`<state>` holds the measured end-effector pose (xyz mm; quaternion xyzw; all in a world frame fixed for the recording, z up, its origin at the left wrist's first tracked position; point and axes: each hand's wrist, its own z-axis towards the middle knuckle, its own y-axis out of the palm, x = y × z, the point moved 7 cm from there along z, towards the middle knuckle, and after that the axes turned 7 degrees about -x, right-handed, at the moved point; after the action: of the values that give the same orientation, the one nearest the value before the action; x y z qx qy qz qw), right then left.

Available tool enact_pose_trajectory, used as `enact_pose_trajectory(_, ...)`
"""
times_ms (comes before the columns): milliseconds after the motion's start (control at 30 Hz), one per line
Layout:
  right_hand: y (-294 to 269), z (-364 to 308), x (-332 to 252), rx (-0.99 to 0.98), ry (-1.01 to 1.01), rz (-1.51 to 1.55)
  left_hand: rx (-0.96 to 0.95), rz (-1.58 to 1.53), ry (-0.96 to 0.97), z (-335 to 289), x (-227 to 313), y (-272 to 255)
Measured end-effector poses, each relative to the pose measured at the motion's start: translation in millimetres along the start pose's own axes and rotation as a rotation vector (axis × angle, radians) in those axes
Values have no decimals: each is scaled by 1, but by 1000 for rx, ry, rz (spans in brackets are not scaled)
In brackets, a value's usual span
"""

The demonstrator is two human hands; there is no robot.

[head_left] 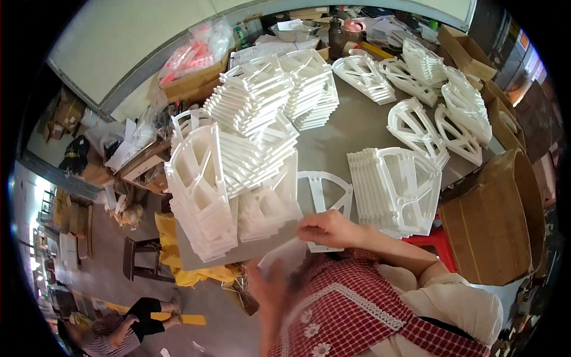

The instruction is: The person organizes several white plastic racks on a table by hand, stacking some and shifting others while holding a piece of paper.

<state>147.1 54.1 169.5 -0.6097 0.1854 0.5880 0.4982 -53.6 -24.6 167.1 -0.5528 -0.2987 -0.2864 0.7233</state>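
Note:
My left hand is smeared by motion at the near edge of the table. Against its fingers is a blurred white plastic piece, tilted, its exact shape unclear. My right hand is closed with fingers pressed together, close to that piece's upper end; whatever it pinches is hidden. Under and beyond my right hand lies a white fan-shaped plastic frame with open cutouts. Left of it, stacked white frames reach the table edge. To the right stands a slanted row of similar frames.
More white frames are piled on the grey table, others at its far right. A large cardboard box and a red stool adjoin the right side. A metal bowl and bottle stand behind. Another person is at lower left.

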Motion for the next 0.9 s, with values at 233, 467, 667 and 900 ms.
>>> enact_pose_trajectory(233,5,-2,19,-45,61,41,-17,70,16,0,-2,3)
enact_pose_trajectory(467,1,-4,19,-44,163,171,-24,-23,-75,0,-8,6)
enact_pose_trajectory(667,7,-5,16,-40,78,-48,-3,24,-36,-1,-6,6)
enact_pose_trajectory(900,11,-3,30,-74,195,74,-23,68,42,-5,-4,10)
